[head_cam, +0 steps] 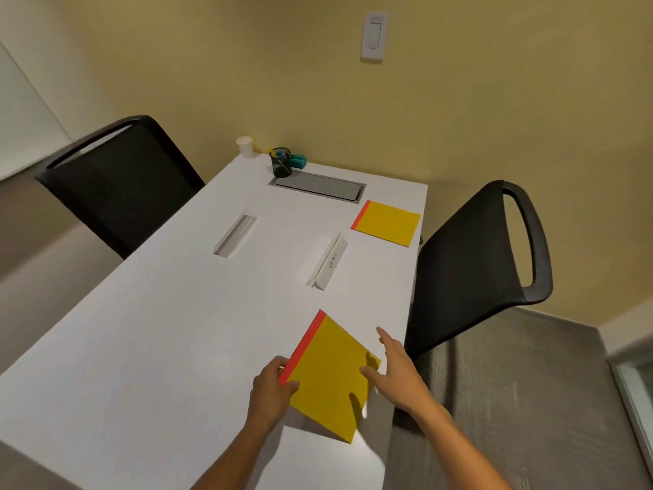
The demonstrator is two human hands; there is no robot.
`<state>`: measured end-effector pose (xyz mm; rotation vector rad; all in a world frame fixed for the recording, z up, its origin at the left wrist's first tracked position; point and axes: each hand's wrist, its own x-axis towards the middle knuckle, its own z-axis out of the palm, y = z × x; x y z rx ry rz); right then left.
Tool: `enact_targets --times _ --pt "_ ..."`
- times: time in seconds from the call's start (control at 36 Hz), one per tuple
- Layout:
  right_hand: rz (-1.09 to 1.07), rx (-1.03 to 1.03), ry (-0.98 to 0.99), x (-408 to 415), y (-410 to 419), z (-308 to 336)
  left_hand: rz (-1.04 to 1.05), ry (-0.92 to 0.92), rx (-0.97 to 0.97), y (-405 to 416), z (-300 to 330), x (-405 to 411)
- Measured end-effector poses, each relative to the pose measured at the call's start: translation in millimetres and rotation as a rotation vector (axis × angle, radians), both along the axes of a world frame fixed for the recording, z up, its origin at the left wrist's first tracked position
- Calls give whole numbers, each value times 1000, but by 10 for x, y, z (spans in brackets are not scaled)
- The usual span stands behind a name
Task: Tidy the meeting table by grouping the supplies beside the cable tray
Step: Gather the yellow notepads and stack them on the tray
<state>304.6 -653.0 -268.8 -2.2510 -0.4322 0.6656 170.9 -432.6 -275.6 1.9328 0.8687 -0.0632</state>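
Observation:
A yellow notebook with a red spine (328, 376) is tilted above the near right part of the white table (159, 348). My left hand (274, 387) grips it at the spine's near corner. My right hand (395, 369) hovers at its right edge with fingers spread, thumb touching the cover. A second yellow notebook (387, 223) lies flat at the far right, just in front of the grey cable tray (318, 187). A black mesh pen cup (281, 164) and a teal stapler (298, 160) stand behind the tray.
Two white name tents lie on the table, one (235, 235) mid-left, the other (328, 261) mid-right. A white paper cup (244, 146) stands at the far edge. Black chairs flank the table at left (120, 185) and right (473, 259).

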Motion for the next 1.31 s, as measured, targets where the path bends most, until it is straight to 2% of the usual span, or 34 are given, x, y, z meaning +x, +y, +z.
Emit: enact_targets --times 0.22,0.33,0.44,0.58,0.72,1.06,1.31 --pt "-141 71 -24 -380 -31 207 -195 -157 65 -18 522 -243" --pt "-217 101 -67 -757 -103 281 -203 -255 89 -39 745 -385" --pt "-336 262 68 -1184 -141 362 -179 -351 82 -101 892 -552" --pt "-544 467 182 -1608 -338 431 -143 -423 -115 -261 977 -670" --pt "-664 575 166 -1797 -620 532 -166 -461 -226 -556 1008 -699" --pt "-902 756 168 -1373 -1766 701 -322 -345 -271 -1682 1003 -226" --pt "-856 820 230 -792 -3088 883 -270 -399 -399 -3042 1180 440"
